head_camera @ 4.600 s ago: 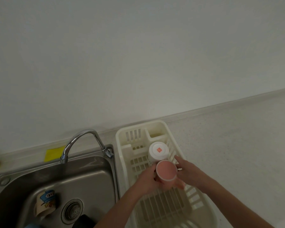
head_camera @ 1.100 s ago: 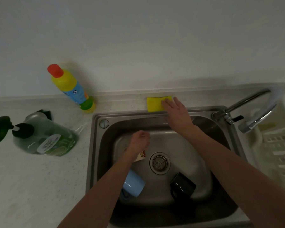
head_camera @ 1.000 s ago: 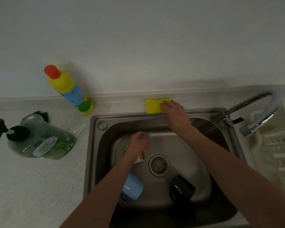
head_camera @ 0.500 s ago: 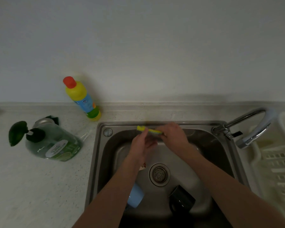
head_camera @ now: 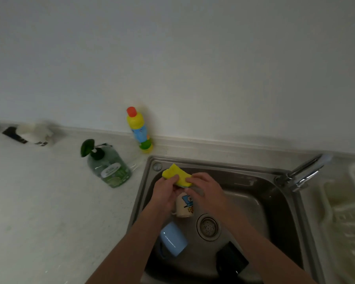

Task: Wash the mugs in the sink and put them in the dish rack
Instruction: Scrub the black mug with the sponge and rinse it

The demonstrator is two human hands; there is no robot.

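The yellow sponge [head_camera: 177, 175] has left the sink [head_camera: 283, 201] ledge; now the left hand [head_camera: 164, 191] and right hand [head_camera: 207, 190] both pinch it, probably before scrubbing the cartoon mug [head_camera: 184, 204]

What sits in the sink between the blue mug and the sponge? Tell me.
Head view: the cartoon mug lies between the blue mug and the sponge, which both hands, left hand and right hand, hold above it.

left hand [head_camera: 166, 191] + right hand [head_camera: 208, 191]: gripping yellow sponge [head_camera: 177, 176] | sink [head_camera: 283, 201]: cartoon mug [head_camera: 183, 204], blue mug [head_camera: 173, 238], black mug [head_camera: 232, 260]
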